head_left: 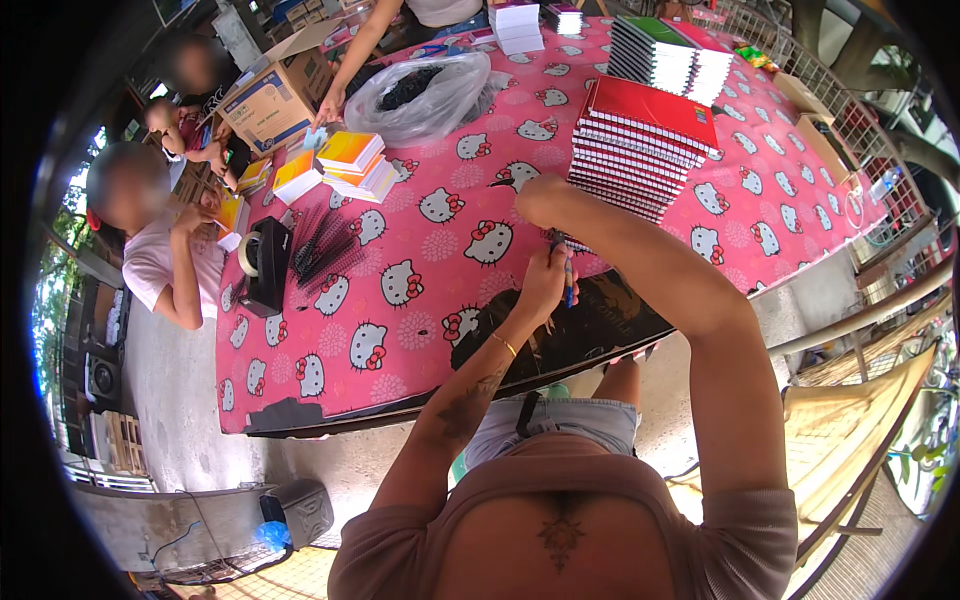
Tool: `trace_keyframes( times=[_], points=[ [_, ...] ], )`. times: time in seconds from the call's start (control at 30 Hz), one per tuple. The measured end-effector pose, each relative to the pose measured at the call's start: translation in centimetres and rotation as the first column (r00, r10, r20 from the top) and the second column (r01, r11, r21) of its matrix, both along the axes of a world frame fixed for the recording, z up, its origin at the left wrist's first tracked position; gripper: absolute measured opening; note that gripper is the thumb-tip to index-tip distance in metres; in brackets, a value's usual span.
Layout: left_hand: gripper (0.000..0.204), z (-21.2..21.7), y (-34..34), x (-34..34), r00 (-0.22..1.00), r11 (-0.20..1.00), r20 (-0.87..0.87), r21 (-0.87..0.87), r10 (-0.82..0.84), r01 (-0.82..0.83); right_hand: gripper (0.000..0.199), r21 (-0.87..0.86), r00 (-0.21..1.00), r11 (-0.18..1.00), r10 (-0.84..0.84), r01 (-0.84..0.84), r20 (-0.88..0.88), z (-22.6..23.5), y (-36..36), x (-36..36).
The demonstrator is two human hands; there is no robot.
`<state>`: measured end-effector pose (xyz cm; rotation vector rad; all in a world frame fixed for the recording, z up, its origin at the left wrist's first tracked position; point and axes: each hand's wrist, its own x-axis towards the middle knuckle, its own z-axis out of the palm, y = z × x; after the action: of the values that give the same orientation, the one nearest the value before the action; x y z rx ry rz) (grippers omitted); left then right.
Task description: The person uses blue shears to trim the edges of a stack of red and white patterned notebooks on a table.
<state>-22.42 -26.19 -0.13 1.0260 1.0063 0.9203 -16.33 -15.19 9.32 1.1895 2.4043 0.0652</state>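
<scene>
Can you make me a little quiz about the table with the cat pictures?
1. True or false: the stack of red notebooks stands on the pink tablecloth.
2. What does the left hand hold? A) a blue pen B) a cup C) scissors
3. Which thing is nearer the tape dispenser: the black combs or the clear bag?

Key: 1 true; 2 A; 3 the black combs.

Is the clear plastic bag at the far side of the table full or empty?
Partly filled. The clear plastic bag bulges on the pink tablecloth, and a dark mass shows through it; what that mass is, the view cannot tell.
</scene>
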Motion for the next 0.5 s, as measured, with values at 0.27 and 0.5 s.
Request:
trace_keyframes(
  times=[0.27, 0.5],
  points=[
    [0.033, -0.7, -0.6, -0.3, 0.989, 0.992, 0.146, -0.115, -0.032, 0.049, 0.022, -0.004, 0.999, 1.0, 0.017, -0.018, -0.051, -0.1, -0.1, -0.2],
    [0.032, -0.8, 0.4, 0.0, 0.994, 0.995, 0.108, -0.1, 0.004, 0.007, 0.022, 0.001, 0.996, 0.999, 0.04, -0.04, -0.086, -0.9, -0.1, 0.4]
  ],
)
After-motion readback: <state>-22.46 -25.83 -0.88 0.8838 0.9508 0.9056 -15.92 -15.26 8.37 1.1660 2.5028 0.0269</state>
